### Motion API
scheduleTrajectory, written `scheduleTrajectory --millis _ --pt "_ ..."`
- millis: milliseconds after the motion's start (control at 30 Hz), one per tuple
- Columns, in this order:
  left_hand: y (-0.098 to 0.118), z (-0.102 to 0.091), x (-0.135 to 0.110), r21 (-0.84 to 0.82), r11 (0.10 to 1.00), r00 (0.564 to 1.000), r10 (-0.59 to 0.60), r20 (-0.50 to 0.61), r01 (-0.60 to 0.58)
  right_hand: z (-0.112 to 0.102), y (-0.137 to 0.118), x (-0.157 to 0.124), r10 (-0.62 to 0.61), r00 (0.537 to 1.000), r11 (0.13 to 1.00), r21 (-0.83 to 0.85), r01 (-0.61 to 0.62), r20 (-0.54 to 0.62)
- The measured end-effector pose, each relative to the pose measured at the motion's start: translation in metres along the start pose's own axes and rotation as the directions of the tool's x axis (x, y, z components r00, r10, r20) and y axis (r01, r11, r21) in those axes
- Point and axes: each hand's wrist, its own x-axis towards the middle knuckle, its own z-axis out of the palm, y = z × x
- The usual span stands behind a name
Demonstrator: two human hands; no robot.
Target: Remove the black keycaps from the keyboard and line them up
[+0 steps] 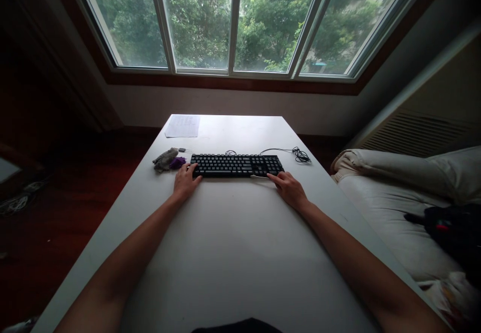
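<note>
A black full-size computer keyboard (233,164) lies across the white table, its long side facing me. My left hand (185,179) grips its left end, with the thumb at the front edge and the fingers over the corner. By the right front corner, my right hand (288,187) is closed, index finger extended, on a thin white stick (259,177). The stick's tip points left along the keyboard's front edge; its exact kind is too small to make out. Left of the keyboard lie a crumpled grey cloth (164,160) and a purple bunched piece (177,162).
A black cable (300,155) lies coiled right of the keyboard. Paper sheets (183,126) rest at the far left of the table (240,253). A small dark object (182,149) sits behind the grey cloth. To the right stands a pale sofa (391,198); windows are ahead.
</note>
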Motion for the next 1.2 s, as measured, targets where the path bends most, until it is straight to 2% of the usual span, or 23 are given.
scheduleTrajectory --millis 133,300,500,633,767,900,967,1067,1200 --pt "-0.004 0.002 0.004 -0.015 1.000 1.000 0.012 0.009 -0.012 0.003 -0.006 0.006 0.005 1.000 1.000 0.026 -0.005 -0.024" --pt "-0.009 0.003 0.016 -0.060 0.998 0.999 -0.031 0.041 0.033 0.010 -0.018 0.020 -0.019 0.999 0.996 0.084 0.022 -0.034" --pt "-0.017 0.009 0.029 -0.140 0.990 1.000 -0.019 0.003 0.020 0.017 -0.051 0.040 -0.033 0.999 0.990 0.137 0.036 -0.030" --pt "-0.022 0.013 0.032 -0.224 0.974 0.999 -0.031 -0.014 0.027 0.015 -0.089 0.061 -0.049 0.998 0.990 0.132 0.044 0.036" --pt "-0.026 0.011 0.030 -0.287 0.958 1.000 -0.022 -0.009 0.019 0.012 -0.142 0.090 -0.064 0.986 0.991 0.125 0.045 0.155" --pt "-0.027 0.009 0.028 -0.261 0.965 1.000 -0.007 0.010 0.009 0.007 -0.196 0.115 -0.105 0.966 0.987 0.144 0.072 0.236" --pt "-0.026 0.009 0.027 -0.229 0.973 1.000 0.012 0.015 -0.008 0.004 -0.214 0.123 -0.103 0.961 0.987 0.148 0.066 0.257" --pt "-0.024 0.008 0.025 -0.171 0.985 0.999 0.041 0.019 -0.037 0.000 -0.221 0.125 -0.073 0.956 0.988 0.148 0.032 0.283" --pt "-0.019 0.007 0.021 -0.119 0.992 0.998 0.054 0.025 -0.051 -0.003 -0.196 0.113 -0.027 0.949 0.991 0.133 -0.015 0.313"
